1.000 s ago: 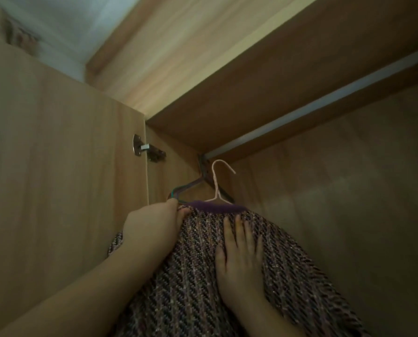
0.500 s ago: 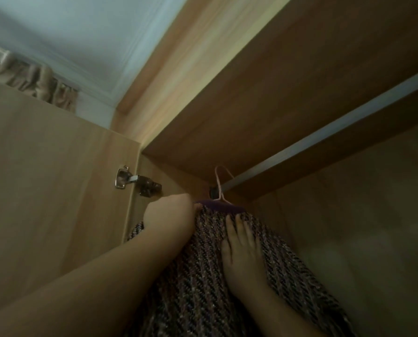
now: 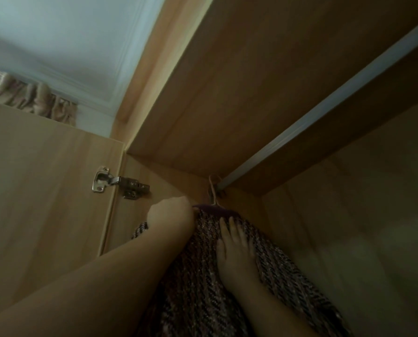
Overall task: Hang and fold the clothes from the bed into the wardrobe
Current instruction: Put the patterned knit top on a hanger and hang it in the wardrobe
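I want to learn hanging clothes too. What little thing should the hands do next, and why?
Probably loosen the left hand slowly and see whether the hanger holds by itself. Its hook seems looped over the rail at the very end, while the left hand grips the hanger's end and the right hand lies flat on the garment, steadying it.

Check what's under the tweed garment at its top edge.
A purple hanger pokes out above the tweed garment, its pink hook at the rail's end. The hanger's arms are covered by fabric. The left hand grips the top edge; right hand lies flat on it.
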Demonstrator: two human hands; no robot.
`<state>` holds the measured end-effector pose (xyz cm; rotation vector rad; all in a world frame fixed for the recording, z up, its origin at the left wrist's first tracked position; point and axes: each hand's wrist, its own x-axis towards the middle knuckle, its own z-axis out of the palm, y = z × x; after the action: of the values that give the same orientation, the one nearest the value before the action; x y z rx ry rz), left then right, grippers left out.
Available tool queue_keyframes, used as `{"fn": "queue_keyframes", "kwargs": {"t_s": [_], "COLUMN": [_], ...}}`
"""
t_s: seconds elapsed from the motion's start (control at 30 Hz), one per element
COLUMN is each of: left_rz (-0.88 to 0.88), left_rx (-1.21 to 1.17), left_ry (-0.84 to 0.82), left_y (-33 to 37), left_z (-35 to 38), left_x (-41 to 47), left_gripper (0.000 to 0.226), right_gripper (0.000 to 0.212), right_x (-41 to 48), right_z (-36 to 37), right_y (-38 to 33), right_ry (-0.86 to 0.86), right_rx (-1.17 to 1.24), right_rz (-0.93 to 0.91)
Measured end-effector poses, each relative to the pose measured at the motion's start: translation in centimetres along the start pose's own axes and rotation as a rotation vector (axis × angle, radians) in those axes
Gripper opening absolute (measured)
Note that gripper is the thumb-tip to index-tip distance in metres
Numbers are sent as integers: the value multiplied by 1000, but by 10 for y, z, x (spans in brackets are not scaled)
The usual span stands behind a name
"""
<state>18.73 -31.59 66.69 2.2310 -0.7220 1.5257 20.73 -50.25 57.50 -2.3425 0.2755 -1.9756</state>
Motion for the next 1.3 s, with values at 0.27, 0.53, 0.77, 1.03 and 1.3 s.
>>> {"fn": "queue_keyframes", "kwargs": {"t_s": [0.27, 0.53, 0.77, 1.03, 1.3], "left_rz": [49, 366, 484, 617, 842], "left_rx": [-45, -23, -249, -572, -1026], "left_ry": [177, 95, -41, -199, -549], "left_y": [4, -10, -31, -53, -89], "left_z": [31, 37, 58, 39, -48], "left_x": [-31, -117, -217, -364, -551], "left_gripper": [20, 59, 63, 65, 66], "right_gripper": [92, 58, 62, 75, 66], "right_x": [-45, -94, -178, -358, -552], "right_z": [9, -24, -93, -202, -311], "right_y": [25, 8, -18, -100, -297], "right_ry": [-23, -203, -173, -235, -348], "right_rx": [25, -3, -243, -582, -971], "right_rz": [36, 120, 169, 487, 773]}}
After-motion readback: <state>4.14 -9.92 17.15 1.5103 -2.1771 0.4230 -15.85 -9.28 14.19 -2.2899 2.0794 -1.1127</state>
